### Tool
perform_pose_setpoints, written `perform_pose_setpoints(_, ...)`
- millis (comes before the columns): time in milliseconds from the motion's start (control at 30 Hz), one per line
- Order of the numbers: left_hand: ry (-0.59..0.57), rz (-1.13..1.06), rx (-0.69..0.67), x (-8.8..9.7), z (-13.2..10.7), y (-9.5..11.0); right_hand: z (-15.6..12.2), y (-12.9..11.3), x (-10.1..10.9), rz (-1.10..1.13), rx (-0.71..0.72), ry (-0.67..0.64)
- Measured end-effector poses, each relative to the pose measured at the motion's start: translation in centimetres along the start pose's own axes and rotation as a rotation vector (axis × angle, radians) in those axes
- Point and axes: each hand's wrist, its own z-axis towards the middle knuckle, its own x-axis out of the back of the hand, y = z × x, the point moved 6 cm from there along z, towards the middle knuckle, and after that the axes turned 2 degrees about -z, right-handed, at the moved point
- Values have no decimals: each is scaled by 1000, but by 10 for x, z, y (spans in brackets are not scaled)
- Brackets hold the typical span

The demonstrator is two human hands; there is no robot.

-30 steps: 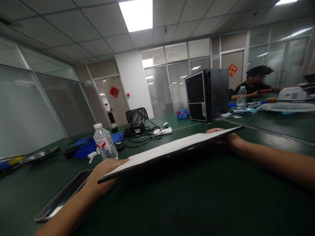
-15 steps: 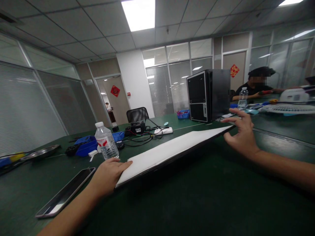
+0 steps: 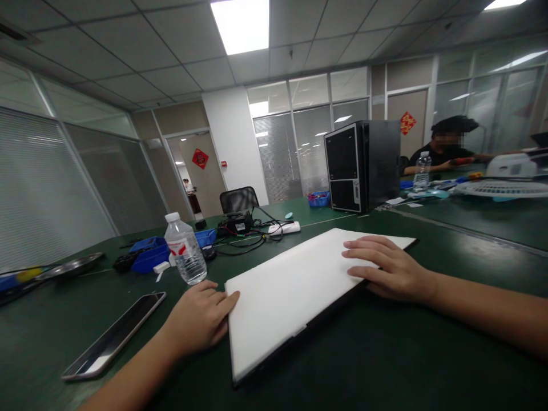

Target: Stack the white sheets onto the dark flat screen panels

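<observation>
A flat panel [image 3: 295, 282] with a white top and thin dark edge lies low over the green table, at a slant across the middle. I cannot make out its kind. My left hand [image 3: 199, 317] grips its left edge, thumb on the white face and the other fingers partly hidden at the side. My right hand [image 3: 394, 268] rests over the right end, its fingers stretched out and apart on the white face. Just beyond my left hand stands a clear plastic bottle [image 3: 186, 251] with a white cap. A phone [image 3: 115, 337] lies to the left.
Blue bins [image 3: 149, 254], a black device [image 3: 240, 224] with cables and a white power strip [image 3: 285, 228] sit farther back. A black computer tower [image 3: 363, 165] stands at the far side. Across the table at right, a person [image 3: 445, 148] sits near another bottle [image 3: 422, 171] and a white fan [image 3: 505, 185].
The panel has tipped down nearly flat, showing more of its white face. My right hand has moved left from beside its right corner onto its top. My left hand keeps its edge.
</observation>
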Motion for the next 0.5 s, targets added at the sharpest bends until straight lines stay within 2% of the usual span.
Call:
perform_pose_setpoints(267, -57, -34, 92, 5, 4, -1, 0, 7, -5, 176, -58, -59)
perform_pose_setpoints(400, -39, -108, 206, 9, 3, -9, 5, 13, 2, 179, -167, -2)
perform_pose_setpoints(500, -9, -161, 302, 13, 1, -16, 17, 14, 13, 130, -189, 50)
